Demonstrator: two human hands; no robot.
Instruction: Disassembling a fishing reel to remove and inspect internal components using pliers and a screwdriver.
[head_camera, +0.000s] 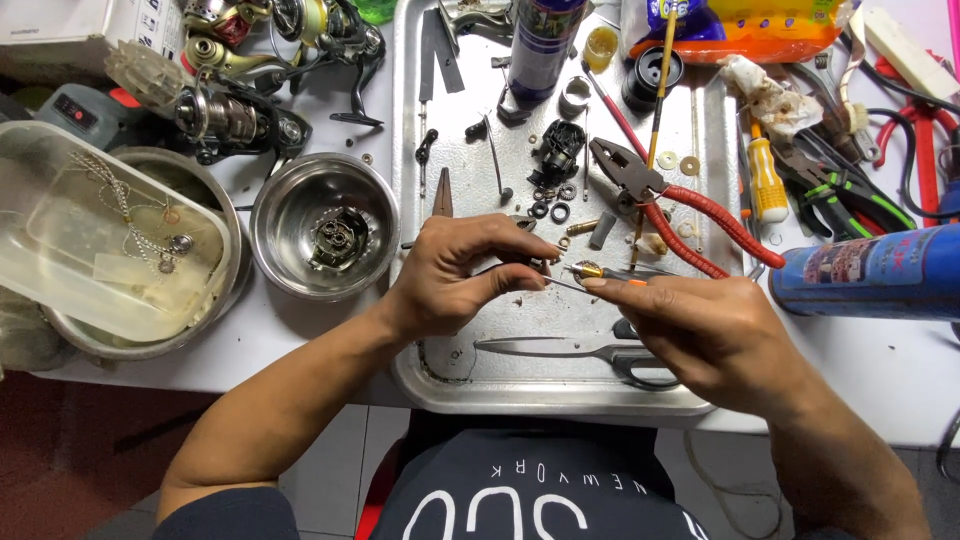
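Over the metal tray (440, 385), my left hand (465, 272) pinches a thin metal shaft that points right. My right hand (700, 325) holds a small brass part (587, 270) at the shaft's tip, with a slim tool under its fingers. The two hands nearly touch at the tray's middle. Red-handled pliers (690, 215) lie just behind my right hand. Scissors (560, 348) lie flat on the tray below both hands. Small washers and rings (552, 203) are scattered behind my left hand.
A steel bowl (325, 228) with a reel part stands left of the tray. A clear plastic tub (105, 235) rests on a larger bowl at far left. Fishing reels (250, 110) lie behind. A blue canister (870, 270) lies at right, beside pliers and cutters (840, 190).
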